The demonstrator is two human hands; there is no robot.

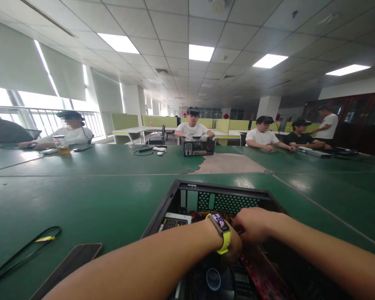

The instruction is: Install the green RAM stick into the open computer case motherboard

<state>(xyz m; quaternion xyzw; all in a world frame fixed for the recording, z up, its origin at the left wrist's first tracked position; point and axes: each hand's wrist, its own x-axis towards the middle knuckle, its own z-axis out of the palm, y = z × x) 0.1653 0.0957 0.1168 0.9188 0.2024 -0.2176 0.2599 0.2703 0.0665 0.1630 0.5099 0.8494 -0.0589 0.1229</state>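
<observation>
An open black computer case (225,187) lies in front of me, and both my hands reach down inside it. My left hand (233,246), below a yellow-green watch strap (226,243), is deep among the parts with its fingers hidden. Just right of it, my right hand (251,223) has curled fingers whose tips are out of sight; what they hold cannot be made out. A power supply (176,220) sits at the left of the case, with coloured cables (200,215) beside it. Nearer me are a round black cooling fan (213,280) and a red circuit board (261,271).
On the green table (96,200) to my left lie a black cable (25,254) and a dark flat object (71,266). Across the table, a person (192,129) works in another computer case (198,148). A drink cup (62,146) stands far left; other people sit around.
</observation>
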